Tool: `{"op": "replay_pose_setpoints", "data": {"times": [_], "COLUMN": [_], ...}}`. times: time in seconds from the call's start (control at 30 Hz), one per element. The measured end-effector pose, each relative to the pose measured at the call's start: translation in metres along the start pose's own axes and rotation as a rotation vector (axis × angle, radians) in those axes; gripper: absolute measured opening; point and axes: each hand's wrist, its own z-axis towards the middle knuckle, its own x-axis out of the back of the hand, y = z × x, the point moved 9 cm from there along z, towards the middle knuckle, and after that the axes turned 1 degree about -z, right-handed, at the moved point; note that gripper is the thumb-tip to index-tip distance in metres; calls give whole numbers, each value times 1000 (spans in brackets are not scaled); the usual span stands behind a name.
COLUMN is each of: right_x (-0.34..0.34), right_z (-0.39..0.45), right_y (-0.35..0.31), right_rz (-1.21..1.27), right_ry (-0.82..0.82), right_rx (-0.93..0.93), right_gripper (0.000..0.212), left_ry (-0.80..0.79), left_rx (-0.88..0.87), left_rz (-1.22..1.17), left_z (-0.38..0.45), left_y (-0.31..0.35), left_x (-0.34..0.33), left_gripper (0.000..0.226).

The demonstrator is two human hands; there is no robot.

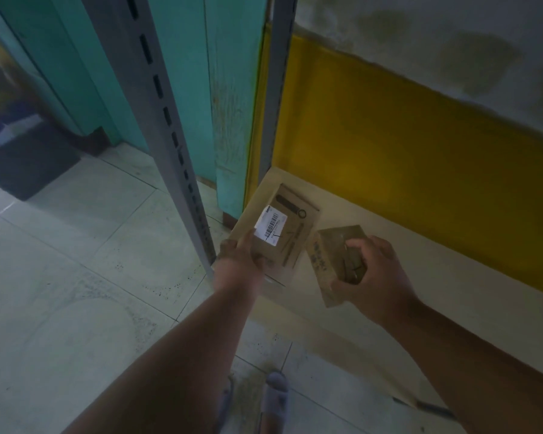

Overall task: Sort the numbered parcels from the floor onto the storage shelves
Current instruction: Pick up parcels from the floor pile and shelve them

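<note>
A flat brown parcel (290, 231) with a white barcode label lies at the left end of the low cream shelf board (427, 277). My left hand (242, 256) grips its near left corner, thumb on top. A smaller brown box (326, 255) with dark handwriting on its side is just to the right, tilted above the shelf. My right hand (373, 274) grips this small box from the right, fingers curled over its top. The two parcels are close together; I cannot tell whether they touch.
Two grey slotted metal uprights (170, 120) (278, 89) of the rack rise at the shelf's left end. Behind stand a teal door and a yellow and white wall. Pale floor tiles spread to the left, with a dark mat (29, 161) far left. My slippered feet (273, 399) are below.
</note>
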Motion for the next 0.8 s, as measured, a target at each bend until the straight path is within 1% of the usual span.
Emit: {"op": "replay_pose_setpoints", "data": {"times": [0.1,0.2,0.27,0.3,0.33,0.37,0.4,0.47,0.5,0.53,0.57,0.63,0.73,0.77,0.8], "right_x": [-8,-11,-12,-12,-12,-11,-9,-7,-7,-6,-6,-4,0,2,5], "right_z": [7,9,6,5,2,0,-3,-10,-14,-19,-24,-33,-48,-52,-55], "right_y": [-4,-10,-13,-14,-14,-14,-13,-14,-15,-17,-17,-17,-4,3,8], "right_rz": [-18,-51,-83,-92,-95,-100,-102,-99,-95,-94,-95,-121,-152,-129,-104], "right_ry": [-25,-67,-109,-125,-133,-134,-134,-145,-157,-168,-174,-146,-41,-4,33], "right_rx": [39,78,99,109,119,128,137,167,184,202,213,221,115,62,20], "right_gripper": [78,78,80,81,82,82,82,83,85,86,87,92,100,103,104], "left_ry": [120,200,208,162,76,-39,-161,-418,-508,-575,-616,-604,-520,-494,-479], "left_rx": [-54,-97,-206,-284,-349,-357,-297,-102,-33,11,26,38,93,100,109], "left_rz": [104,241,298,276,200,61,-130,-475,-560,-614,-657,-721,-785,-798,-816], "left_z": [0,-6,-11,-14,-18,-19,-21,-28,-30,-32,-34,-36,-42,-44,-46], "left_y": [4,9,19,26,35,41,46,54,58,61,63,65,65,66,67], "left_x": [7,16,13,6,-1,-9,-16,-32,-39,-45,-49,-49,-46,-44,-43], "left_gripper": [57,55,56,54,52,49,49,57,62,61,54,42,54,53,46]}}
